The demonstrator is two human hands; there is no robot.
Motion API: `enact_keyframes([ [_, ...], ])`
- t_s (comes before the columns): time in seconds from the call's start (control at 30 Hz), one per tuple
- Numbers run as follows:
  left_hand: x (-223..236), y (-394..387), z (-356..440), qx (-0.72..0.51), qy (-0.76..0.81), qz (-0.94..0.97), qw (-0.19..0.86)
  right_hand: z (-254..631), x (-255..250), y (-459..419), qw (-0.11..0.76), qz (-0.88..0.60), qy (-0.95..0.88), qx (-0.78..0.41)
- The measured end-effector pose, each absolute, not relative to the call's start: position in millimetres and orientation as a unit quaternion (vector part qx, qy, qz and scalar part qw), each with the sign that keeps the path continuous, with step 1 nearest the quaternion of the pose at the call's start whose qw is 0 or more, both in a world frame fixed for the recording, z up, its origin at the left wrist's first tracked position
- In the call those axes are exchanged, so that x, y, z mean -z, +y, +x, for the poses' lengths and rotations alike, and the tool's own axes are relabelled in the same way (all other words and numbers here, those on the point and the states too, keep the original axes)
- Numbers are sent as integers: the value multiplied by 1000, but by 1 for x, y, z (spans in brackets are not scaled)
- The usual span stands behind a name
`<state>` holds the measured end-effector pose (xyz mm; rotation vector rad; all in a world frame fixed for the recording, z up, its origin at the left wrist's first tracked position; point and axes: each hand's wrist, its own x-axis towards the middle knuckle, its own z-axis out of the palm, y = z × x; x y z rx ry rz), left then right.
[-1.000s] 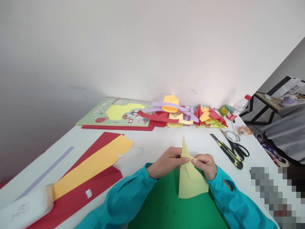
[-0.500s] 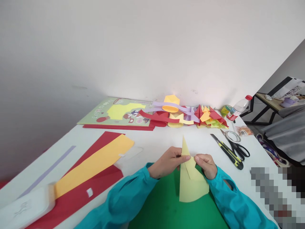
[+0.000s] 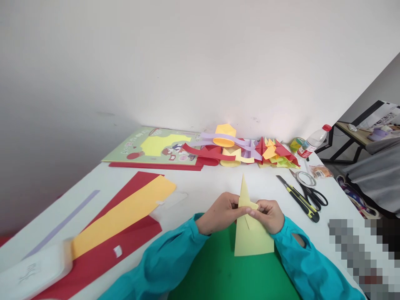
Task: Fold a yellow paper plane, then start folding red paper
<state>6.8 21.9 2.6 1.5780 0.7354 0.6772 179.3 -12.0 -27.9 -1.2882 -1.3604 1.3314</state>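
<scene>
Between my two hands is a pale yellow folded paper (image 3: pixel 253 241), with a narrow point rising at the top and a wide straight edge at the bottom. My left hand (image 3: pixel 222 213) pinches it at the left side, thumb across the front. From the right, my right hand (image 3: pixel 269 216) grips the small folded flap, its thumb close beside the left thumb. Fingers behind the paper are hidden. Below lies a green sheet (image 3: pixel 225 271), partly covered by the paper and my sleeves.
A yellow-black utility knife (image 3: pixel 298 199), black scissors (image 3: pixel 314 197) and a tape roll (image 3: pixel 306 178) lie to the right. Folded paper shapes (image 3: pixel 275 154) and a bottle (image 3: pixel 314 141) stand along the wall. Orange paper (image 3: pixel 125 212) and red paper (image 3: pixel 137 235) are at left, near a white box (image 3: pixel 37 266).
My right hand has moved slightly left, its thumb now meeting the left thumb on the flap. The paper's lower edge has risen and looks straighter.
</scene>
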Motion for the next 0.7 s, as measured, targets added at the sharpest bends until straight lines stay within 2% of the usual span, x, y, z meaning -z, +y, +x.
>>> enact_keyframes([
  [0.33,-13,31,-6,-329,372,655,569,178,30,-13,413,-486,-545,-544],
  [0.7,-15,36,-11,-394,316,632,588,180,30,-16,466,-498,-551,-480],
])
